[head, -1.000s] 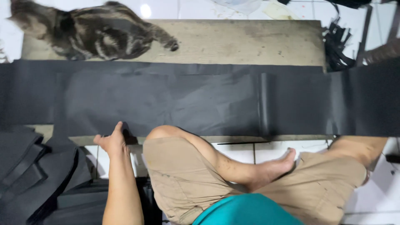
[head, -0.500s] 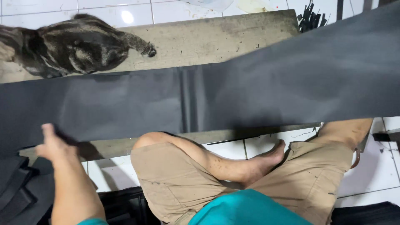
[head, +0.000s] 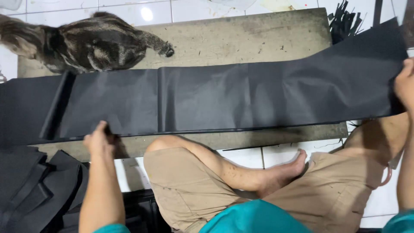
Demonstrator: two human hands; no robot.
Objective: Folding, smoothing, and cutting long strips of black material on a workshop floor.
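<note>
Black fabric (head: 241, 101), one long dark strip with a matte sheen, lies stretched sideways across a worn, stained wooden board (head: 241, 36) that rests on white floor tiles (head: 241, 157). A sharp vertical crease crosses the strip left of its middle, and near its left end a narrow fold stands up as a darker band. The left hand (head: 100, 140) presses on the near edge of the strip at its left part, fingers bent down onto the cloth with the thumb toward the body; whether they pinch the edge or only press it flat cannot be told. The right hand (head: 405, 84) is at the far right border of the view, at the strip's raised right end, where the cloth lifts off the board; only part of it shows, so its grip cannot be made out. The person sits cross-legged just behind the board in tan shorts (head: 185, 190) and a teal shirt (head: 254, 220), one bare foot (head: 286, 170) lying between the knees. A striped tabby cat (head: 90, 43) stands on the board's far left corner, just beyond the strip. Folded black cloth pieces (head: 34, 190) are piled on the floor by the left arm, and thin black offcuts (head: 345, 19) lie past the board's far right corner.
</note>
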